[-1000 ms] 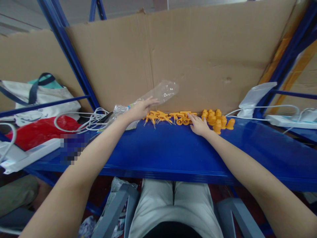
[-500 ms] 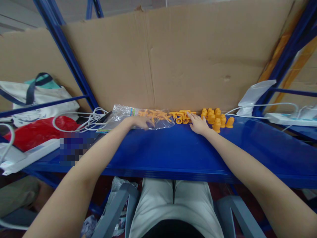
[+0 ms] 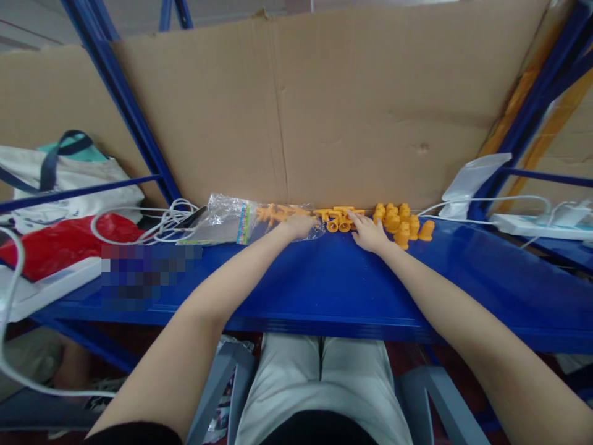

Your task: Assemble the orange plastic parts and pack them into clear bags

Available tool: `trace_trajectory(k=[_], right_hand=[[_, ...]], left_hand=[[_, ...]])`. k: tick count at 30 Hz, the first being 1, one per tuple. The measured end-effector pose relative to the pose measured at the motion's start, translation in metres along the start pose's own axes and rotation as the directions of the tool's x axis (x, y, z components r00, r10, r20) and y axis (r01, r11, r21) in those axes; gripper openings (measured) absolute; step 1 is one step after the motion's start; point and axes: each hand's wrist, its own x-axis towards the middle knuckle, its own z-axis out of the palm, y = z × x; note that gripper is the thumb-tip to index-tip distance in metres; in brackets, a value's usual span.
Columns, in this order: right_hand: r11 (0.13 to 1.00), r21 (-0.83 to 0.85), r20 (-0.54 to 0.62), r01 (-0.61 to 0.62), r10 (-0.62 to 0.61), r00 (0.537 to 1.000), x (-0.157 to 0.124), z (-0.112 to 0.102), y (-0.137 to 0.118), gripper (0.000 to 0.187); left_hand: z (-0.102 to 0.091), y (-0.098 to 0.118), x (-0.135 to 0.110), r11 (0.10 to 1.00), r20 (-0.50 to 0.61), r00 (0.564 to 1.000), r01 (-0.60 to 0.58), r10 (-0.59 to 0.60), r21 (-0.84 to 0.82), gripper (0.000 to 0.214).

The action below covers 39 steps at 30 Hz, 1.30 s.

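So both hands [image 3: 300, 227] [image 3: 370, 234] reach orange pieces [image 3: 334, 215] on the blue shelf [image 3: 319, 281]

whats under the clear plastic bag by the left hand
Orange pieces show through the right part of the clear plastic bag. The left hand hides some of that area, and anything beneath the crinkled part left of the coloured strip cannot be made out.
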Motion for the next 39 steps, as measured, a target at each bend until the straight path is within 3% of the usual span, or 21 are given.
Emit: trace_trajectory(k=[6,15,26,39], right_hand=[[1.0,0.007,0.013,-0.009,0.009,1.0,0.0,0.0,0.0,0.071],[1.0,0.004,0.012,-0.009,0.009,1.0,0.0,-0.001,-0.001,0.07],[1.0,-0.008,0.004,0.006,-0.006,1.0,0.001,0.002,0.001,0.071],[1.0,-0.02,0.036,-0.024,0.024,0.999,-0.001,-0.003,-0.003,0.07]], left_hand=[[0.001,0.004,0.01,0.997,0.042,0.997,0.069,-0.07,0.015,0.045],[0.001,0.002,0.014,0.996,0.033,0.996,0.083,-0.084,0.025,0.038],[0.0,0.0,0.014,0.969,0.0,0.977,0.211,-0.213,0.125,0.04],[-0.001,-0.009,0.012,0.963,0.011,0.971,0.234,-0.238,0.134,0.037]])
